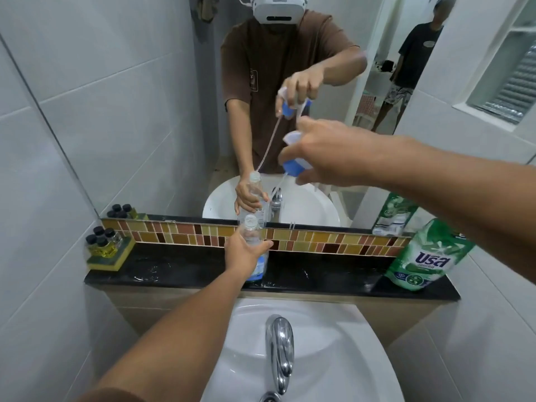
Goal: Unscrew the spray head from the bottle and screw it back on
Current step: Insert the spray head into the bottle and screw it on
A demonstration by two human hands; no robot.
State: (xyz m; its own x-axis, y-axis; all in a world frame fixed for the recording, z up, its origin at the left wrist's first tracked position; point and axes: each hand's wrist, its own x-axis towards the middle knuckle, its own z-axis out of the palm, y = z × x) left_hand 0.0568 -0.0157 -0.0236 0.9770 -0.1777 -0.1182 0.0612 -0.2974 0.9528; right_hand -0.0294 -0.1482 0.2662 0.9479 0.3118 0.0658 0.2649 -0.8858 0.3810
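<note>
Light is bright, even and cool, with only soft shadows; the black ledge (185, 268) under the left hand (242, 252) gripping the clear bottle (255, 250) carries small wet glints, and the chrome faucet (280, 352) nearer the camera shows sharp white highlights. The right hand (327, 153), closed on the spray head (294, 158) above that grip, is smeared by motion blur, as is its mirror reflection. Wide-angle distortion bows the tile lines left and right of both hands, and the frosted window (510, 79) far right glows softly.
</note>
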